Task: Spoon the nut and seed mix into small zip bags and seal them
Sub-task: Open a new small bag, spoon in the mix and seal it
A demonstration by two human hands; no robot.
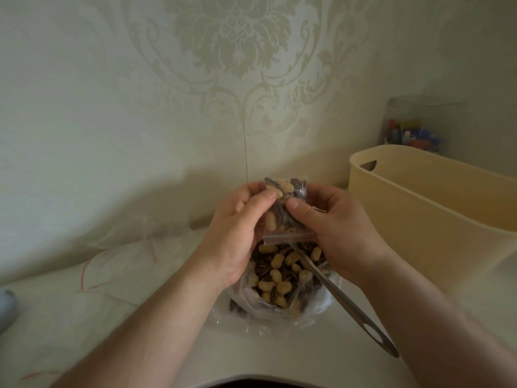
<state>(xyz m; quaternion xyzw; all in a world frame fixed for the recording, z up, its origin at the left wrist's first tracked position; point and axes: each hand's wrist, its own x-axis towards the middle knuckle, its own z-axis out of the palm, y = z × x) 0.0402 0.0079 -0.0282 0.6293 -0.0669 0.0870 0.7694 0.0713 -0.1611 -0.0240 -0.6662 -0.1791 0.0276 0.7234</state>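
A small clear zip bag [282,211] filled with peanuts and dark seeds is held up between both hands, its red-striped zip end pointing down toward me. My left hand [240,233] grips its left side with the thumb on top. My right hand [333,228] grips its right side, thumb pressed on the bag. Below them a large open plastic bag of nut and seed mix [279,278] sits on the table. A metal spoon [344,298] lies in it, its handle sticking out toward the lower right.
A beige plastic bin [436,217] stands at the right, with a clear jar of colourful items [414,130] behind it. Several empty zip bags [120,256] with red strips lie on the table at the left. A patterned wall is close behind.
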